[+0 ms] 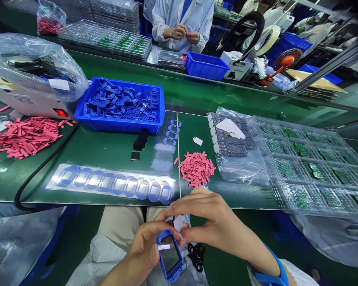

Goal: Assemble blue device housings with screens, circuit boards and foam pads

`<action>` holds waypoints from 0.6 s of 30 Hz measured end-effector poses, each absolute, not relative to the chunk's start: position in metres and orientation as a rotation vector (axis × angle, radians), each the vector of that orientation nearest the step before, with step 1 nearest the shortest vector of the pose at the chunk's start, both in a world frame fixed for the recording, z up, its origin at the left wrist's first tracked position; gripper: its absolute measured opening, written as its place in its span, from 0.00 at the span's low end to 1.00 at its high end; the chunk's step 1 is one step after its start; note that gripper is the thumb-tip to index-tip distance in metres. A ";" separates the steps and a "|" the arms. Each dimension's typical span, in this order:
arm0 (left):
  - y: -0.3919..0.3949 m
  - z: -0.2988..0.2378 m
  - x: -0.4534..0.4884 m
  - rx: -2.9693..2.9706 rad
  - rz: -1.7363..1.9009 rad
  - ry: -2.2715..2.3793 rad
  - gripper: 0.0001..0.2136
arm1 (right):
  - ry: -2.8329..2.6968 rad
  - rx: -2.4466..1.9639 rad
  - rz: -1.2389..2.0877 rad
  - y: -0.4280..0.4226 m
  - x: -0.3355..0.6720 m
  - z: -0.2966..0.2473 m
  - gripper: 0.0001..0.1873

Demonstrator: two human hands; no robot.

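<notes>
- Green table (pixel 92 153) spreads from 9 to 3 o'clock.
- Blue bin (pixel 119 126) of blue frames sits at 11 o'clock.
- My right hand (pixel 214 222) is at 5 o'clock; its fingers (pixel 191 203) press together, tips just above the frame.
- My left hand (pixel 143 250) pinches the blue frame (pixel 170 276) at 6 o'clock, firm and steady.
- Tiny white strip (pixel 164 247) lies on the frame.

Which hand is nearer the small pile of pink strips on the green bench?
Right: the right hand lies just below the pink strips; the left hand is lower and farther off, holding a blue frame.

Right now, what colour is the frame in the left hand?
Bright blue, clearest in the head view, on the frame held in the left hand.
</notes>
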State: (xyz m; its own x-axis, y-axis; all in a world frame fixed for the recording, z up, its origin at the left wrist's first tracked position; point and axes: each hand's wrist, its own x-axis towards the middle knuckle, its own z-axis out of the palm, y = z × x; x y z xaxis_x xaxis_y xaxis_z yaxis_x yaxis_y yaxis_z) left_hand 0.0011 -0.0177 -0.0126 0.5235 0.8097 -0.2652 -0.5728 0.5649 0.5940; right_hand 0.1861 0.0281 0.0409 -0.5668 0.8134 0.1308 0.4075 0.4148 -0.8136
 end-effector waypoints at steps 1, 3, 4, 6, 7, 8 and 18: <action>-0.018 -0.012 0.002 0.469 0.867 0.569 0.15 | -2.154 -1.044 1.050 0.026 0.187 0.040 0.18; -0.019 -0.009 0.004 0.457 0.871 0.597 0.15 | -2.142 -1.063 1.072 0.023 0.188 0.039 0.16; -0.019 -0.008 0.005 0.445 0.868 0.611 0.16 | -2.141 -1.065 1.072 0.022 0.189 0.039 0.15; -0.020 -0.007 0.006 0.397 0.856 0.624 0.17 | -2.162 -1.043 1.039 0.020 0.190 0.040 0.15; -0.021 -0.007 0.006 0.369 0.847 0.614 0.16 | -2.186 -1.018 0.998 0.019 0.190 0.040 0.16; -0.022 -0.008 0.006 0.340 0.842 0.598 0.16 | -2.222 -0.987 0.941 0.019 0.191 0.040 0.18; -0.025 -0.003 -0.005 0.148 0.752 0.566 0.15 | -2.400 -0.823 0.243 0.012 0.187 0.037 0.19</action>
